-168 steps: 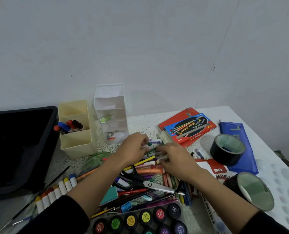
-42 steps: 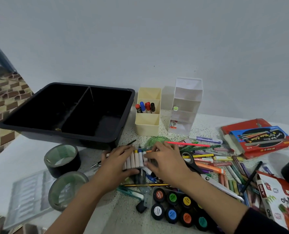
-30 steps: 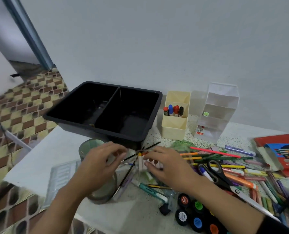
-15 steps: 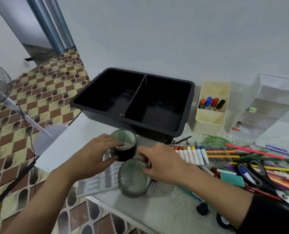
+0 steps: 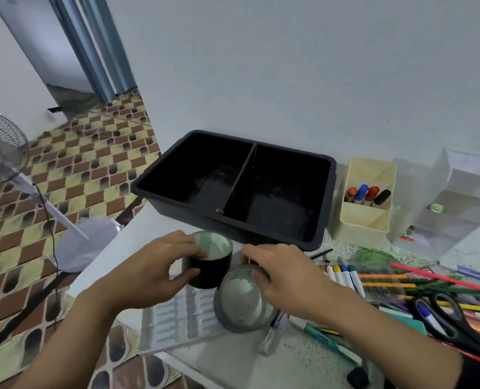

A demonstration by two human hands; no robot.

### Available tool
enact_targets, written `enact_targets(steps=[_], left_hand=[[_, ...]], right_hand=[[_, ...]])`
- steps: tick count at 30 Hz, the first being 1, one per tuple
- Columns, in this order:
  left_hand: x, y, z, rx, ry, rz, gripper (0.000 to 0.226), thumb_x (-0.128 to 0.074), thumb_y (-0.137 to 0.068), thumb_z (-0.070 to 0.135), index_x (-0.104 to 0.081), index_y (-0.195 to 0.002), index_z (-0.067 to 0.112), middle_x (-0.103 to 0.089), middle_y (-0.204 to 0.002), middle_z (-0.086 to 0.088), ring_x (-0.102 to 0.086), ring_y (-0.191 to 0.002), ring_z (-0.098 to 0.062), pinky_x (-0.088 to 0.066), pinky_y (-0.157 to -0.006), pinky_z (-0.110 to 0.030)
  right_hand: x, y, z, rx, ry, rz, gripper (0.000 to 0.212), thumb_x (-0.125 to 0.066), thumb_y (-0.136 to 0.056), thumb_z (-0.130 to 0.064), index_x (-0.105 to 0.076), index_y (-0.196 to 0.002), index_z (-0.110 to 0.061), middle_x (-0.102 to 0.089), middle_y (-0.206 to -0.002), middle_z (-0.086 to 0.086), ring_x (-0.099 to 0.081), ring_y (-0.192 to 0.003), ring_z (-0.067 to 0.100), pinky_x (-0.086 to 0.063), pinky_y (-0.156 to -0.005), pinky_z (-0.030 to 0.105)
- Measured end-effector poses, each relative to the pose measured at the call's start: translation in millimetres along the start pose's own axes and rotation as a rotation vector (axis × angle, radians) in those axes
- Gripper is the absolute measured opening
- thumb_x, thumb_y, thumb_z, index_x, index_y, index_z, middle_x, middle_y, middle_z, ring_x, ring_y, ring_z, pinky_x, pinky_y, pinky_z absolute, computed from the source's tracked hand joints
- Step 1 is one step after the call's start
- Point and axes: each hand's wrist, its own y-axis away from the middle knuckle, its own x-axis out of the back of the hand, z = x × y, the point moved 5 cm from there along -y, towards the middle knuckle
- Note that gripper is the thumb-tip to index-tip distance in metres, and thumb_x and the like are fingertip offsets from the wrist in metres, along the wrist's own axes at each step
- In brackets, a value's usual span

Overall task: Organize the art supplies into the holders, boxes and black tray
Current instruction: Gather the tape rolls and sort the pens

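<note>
Left hand point(image 5: 152, 272) grips the black tape roll point(image 5: 209, 262); right hand point(image 5: 285, 276) grasps the grey tape roll point(image 5: 243, 300).

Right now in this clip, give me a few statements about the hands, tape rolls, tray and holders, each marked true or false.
1. The left hand grips the black tape roll. True.
2. The right hand is holding the scissors. False: it holds the grey tape roll by its rim; the scissors lie among the loose pens.
3. The black tray is full of markers. False: no markers show in either compartment.
4. Four markers stand in the cream holder. True.
5. Both tape rolls are inside the tray. False: both are outside it, in front.
</note>
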Motion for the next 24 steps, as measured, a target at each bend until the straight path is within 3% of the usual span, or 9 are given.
enact_targets(steps=[6,11,13,15,17,19,22,24], left_hand=[[56,18,12,-0.018,0.012,0.175,0.016,-0.061,-0.091,0.039,-0.067,-0.104,0.03,-0.061,-0.092,0.022,-0.059,-0.085,-0.01,-0.046,-0.072,-0.023],[89,14,-13,-0.016,0.059,0.331,0.029,-0.059,-0.091,0.045,-0.065,-0.11,0.025,-0.065,-0.095,0.01,-0.062,-0.085,-0.022,-0.05,-0.071,-0.042],[96,1,-26,-0.019,0.047,0.375,0.029,-0.059,-0.091,0.042,-0.065,-0.11,0.02,-0.065,-0.095,0.009,-0.061,-0.084,-0.021,-0.051,-0.071,-0.038],[101,-17,-42,-0.023,-0.003,0.413,0.021,-0.065,-0.092,0.033,-0.065,-0.106,0.017,-0.063,-0.092,0.01,-0.06,-0.082,-0.014,-0.049,-0.071,-0.024],[103,-38,-64,-0.013,-0.05,0.402,0.014,-0.07,-0.093,0.021,-0.065,-0.106,0.019,-0.06,-0.089,0.017,-0.058,-0.081,-0.004,-0.043,-0.068,-0.013],[102,-56,-89,-0.021,-0.122,0.341,0.016,-0.07,-0.093,0.019,-0.062,-0.106,0.023,-0.052,-0.088,0.027,-0.054,-0.081,0.004,-0.038,-0.07,-0.014],[98,-74,-122,-0.08,-0.227,0.233,0.015,-0.06,-0.095,0.031,-0.059,-0.109,0.028,-0.054,-0.094,0.028,-0.048,-0.087,0.006,-0.03,-0.082,-0.027],[95,-81,-142,-0.089,-0.281,0.16,0.021,-0.054,-0.094,0.037,-0.06,-0.113,0.031,-0.061,-0.098,0.02,-0.052,-0.093,-0.002,-0.027,-0.085,-0.032]], right_hand=[[29,-21,-4,-0.007,-0.156,0.128,0.011,-0.053,-0.101,-0.023,-0.055,-0.109,-0.031,-0.061,-0.092,-0.013,-0.059,-0.079,0.01,-0.05,-0.072,0.036],[44,-48,1,-0.075,-0.284,0.262,0.009,-0.056,-0.101,-0.019,-0.059,-0.106,-0.026,-0.063,-0.081,-0.009,-0.059,-0.067,0.014,-0.052,-0.061,0.039],[53,-66,1,-0.09,-0.294,0.319,0.009,-0.057,-0.1,-0.018,-0.061,-0.106,-0.024,-0.064,-0.083,-0.007,-0.061,-0.071,0.013,-0.054,-0.065,0.038],[61,-87,2,-0.112,-0.306,0.37,0.008,-0.058,-0.1,-0.019,-0.061,-0.104,-0.024,-0.063,-0.083,-0.009,-0.06,-0.072,0.011,-0.053,-0.066,0.035],[68,-108,6,-0.142,-0.254,0.418,0.007,-0.057,-0.1,-0.019,-0.06,-0.102,-0.025,-0.062,-0.08,-0.008,-0.058,-0.069,0.011,-0.053,-0.066,0.037],[70,-130,11,-0.185,-0.172,0.455,0.007,-0.056,-0.1,-0.019,-0.058,-0.103,-0.025,-0.061,-0.08,-0.007,-0.057,-0.07,0.01,-0.052,-0.067,0.038],[64,-161,19,-0.227,-0.078,0.468,0.008,-0.053,-0.101,-0.02,-0.057,-0.107,-0.024,-0.062,-0.088,-0.006,-0.059,-0.078,0.014,-0.052,-0.072,0.039],[54,-180,23,-0.236,0.001,0.452,0.011,-0.051,-0.101,-0.02,-0.057,-0.11,-0.022,-0.062,-0.092,-0.004,-0.059,-0.081,0.019,-0.051,-0.074,0.042]])
